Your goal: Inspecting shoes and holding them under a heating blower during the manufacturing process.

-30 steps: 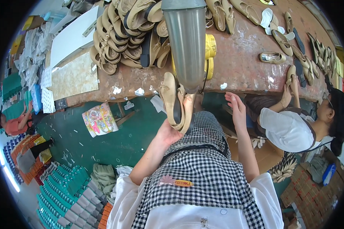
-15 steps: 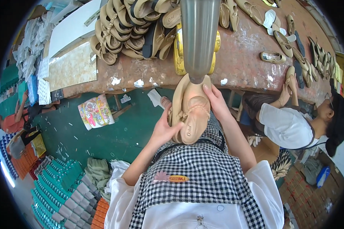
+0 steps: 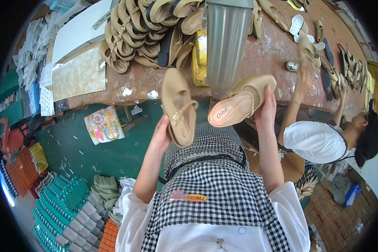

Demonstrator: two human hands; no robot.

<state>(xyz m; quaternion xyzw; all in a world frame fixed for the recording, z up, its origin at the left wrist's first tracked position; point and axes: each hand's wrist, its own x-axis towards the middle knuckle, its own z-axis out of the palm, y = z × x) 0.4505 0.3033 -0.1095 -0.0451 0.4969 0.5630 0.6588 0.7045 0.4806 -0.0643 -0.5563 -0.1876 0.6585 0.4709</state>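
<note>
My left hand (image 3: 160, 133) grips a tan buckled shoe (image 3: 178, 94) by its side, toe pointing away from me. In my right hand (image 3: 265, 110) is a second tan shoe (image 3: 239, 105), tilted with its toe to the upper right and its pale insole facing up. The two shoes are apart, both above my checked apron (image 3: 218, 180). A grey-green upright tube (image 3: 227, 42) stands just beyond them, close to the right shoe. Some of my fingers are hidden behind the shoes.
A worn reddish table (image 3: 143, 86) bears a heap of tan shoes (image 3: 130, 38) at left and a yellow object (image 3: 199, 63) behind the tube. At right a co-worker (image 3: 319, 140) handles a shoe. A patterned stool seat (image 3: 104, 125) and stacked teal pieces (image 3: 56, 201) lie left.
The two shoes, held together before, are now apart, one in each hand. My hands have spread sideways. The co-worker's arm has reached up over the table, lifting a shoe.
</note>
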